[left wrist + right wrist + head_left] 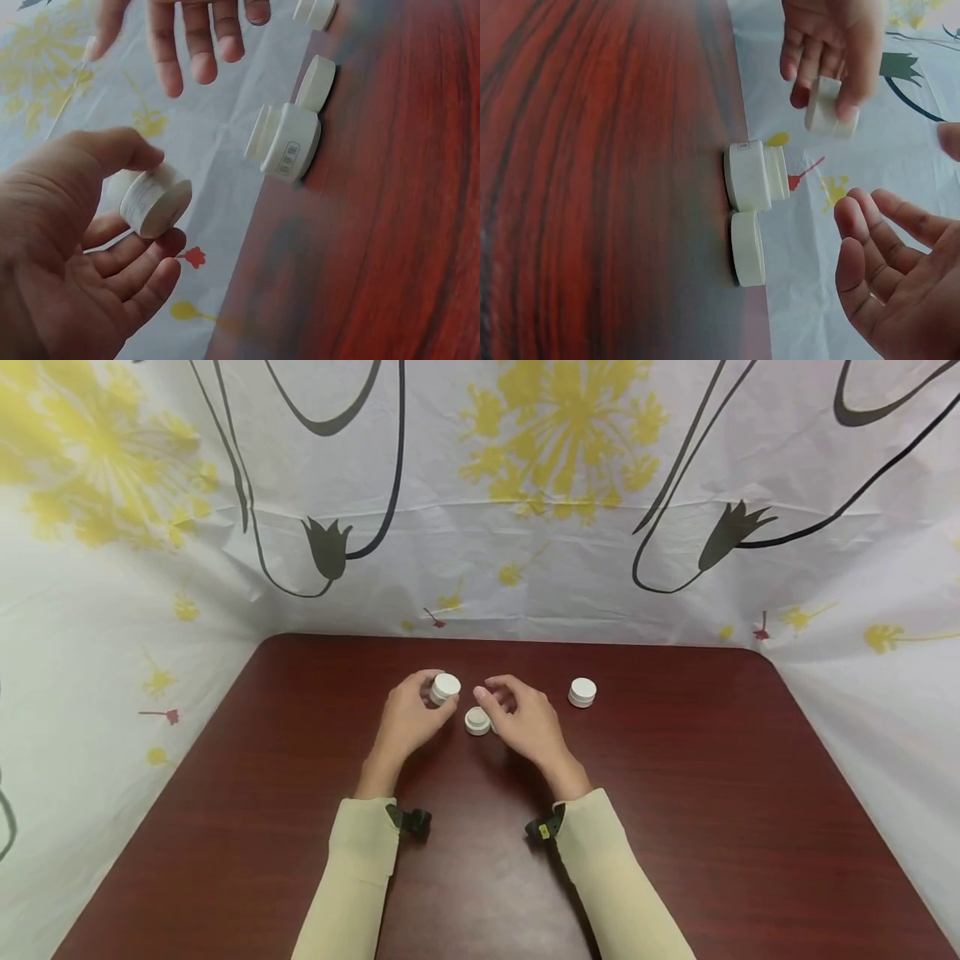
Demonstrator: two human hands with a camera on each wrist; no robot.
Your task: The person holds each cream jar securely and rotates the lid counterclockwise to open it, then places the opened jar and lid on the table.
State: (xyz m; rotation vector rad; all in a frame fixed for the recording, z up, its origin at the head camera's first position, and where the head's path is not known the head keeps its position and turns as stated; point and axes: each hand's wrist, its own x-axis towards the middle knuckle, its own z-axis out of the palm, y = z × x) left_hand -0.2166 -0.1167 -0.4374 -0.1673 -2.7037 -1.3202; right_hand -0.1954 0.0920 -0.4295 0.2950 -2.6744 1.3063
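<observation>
My left hand (408,717) pinches a small white jar (445,687) between thumb and fingers, above the table. The left wrist view shows this jar (156,201) tilted, with faint print on its side. Just right of it, an uncapped white jar (477,721) stands upright on the table, its threaded neck showing in the right wrist view. A round white lid (748,249) lies right beside that jar; in the head view my right hand mostly hides it. My right hand (528,722) hovers over the lid with loosely bent fingers, holding nothing.
Another white jar (582,692), with its lid on, stands to the right of my right hand. The dark red wooden table (675,827) has rounded far corners. A white flower-patterned cloth (480,568) hangs behind it and along both sides.
</observation>
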